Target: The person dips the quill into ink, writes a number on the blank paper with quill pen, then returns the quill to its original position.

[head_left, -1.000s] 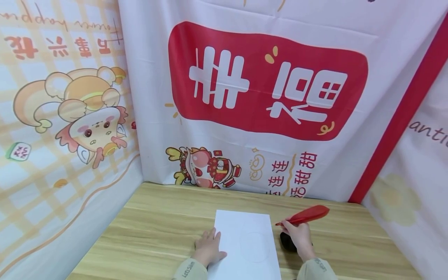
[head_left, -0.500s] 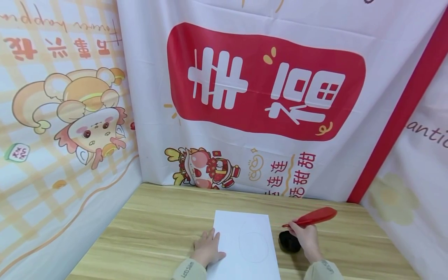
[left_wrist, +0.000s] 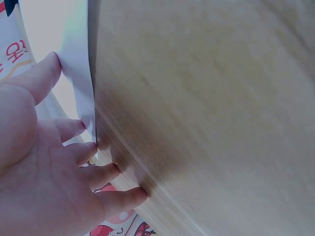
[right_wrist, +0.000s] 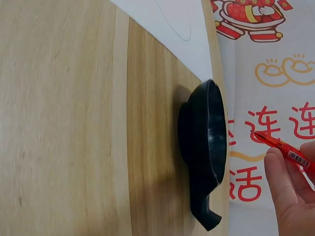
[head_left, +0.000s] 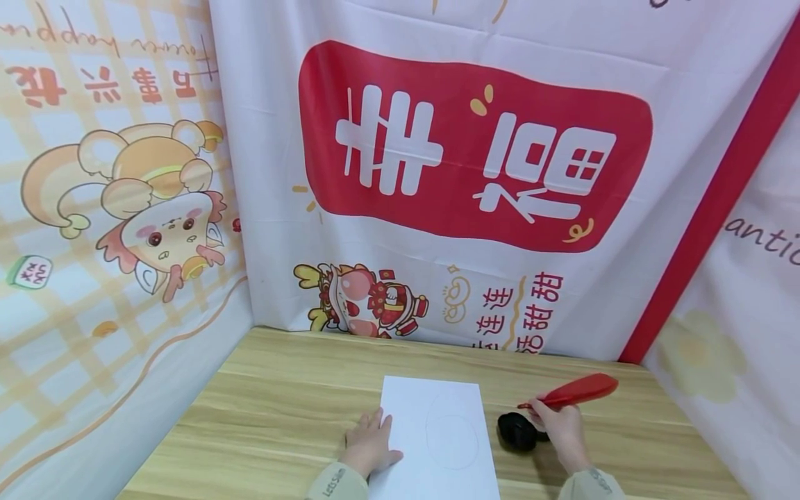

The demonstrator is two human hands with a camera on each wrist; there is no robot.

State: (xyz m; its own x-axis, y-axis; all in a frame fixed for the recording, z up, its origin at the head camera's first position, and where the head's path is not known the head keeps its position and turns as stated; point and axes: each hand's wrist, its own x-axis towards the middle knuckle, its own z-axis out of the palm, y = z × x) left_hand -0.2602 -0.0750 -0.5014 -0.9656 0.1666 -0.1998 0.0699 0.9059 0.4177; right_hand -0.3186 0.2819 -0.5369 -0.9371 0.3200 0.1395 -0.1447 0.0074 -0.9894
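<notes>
A white sheet of paper (head_left: 412,458) lies on the wooden table, with a faint curved line drawn on its right half. My left hand (head_left: 369,441) rests at the sheet's left edge, fingers spread; in the left wrist view its thumb and fingertips touch the paper (left_wrist: 76,73) and table. In my right hand (head_left: 564,434) I pinch a red feather-shaped pen (head_left: 584,390), its point facing left. The right wrist view shows the pen's tip (right_wrist: 263,137) raised in the air. Beside this hand sits a small black dish (head_left: 517,430) with a short handle.
The wooden table (head_left: 281,403) ends at a white cloth backdrop (head_left: 269,173) with red and cartoon prints. A checked cloth (head_left: 37,333) stands along the left side. Another pale cloth (head_left: 737,278) closes off the right.
My right hand has moved right with the feather pen, away from the paper and off the black dish, whose handle now shows. My left hand stays in place on the sheet.
</notes>
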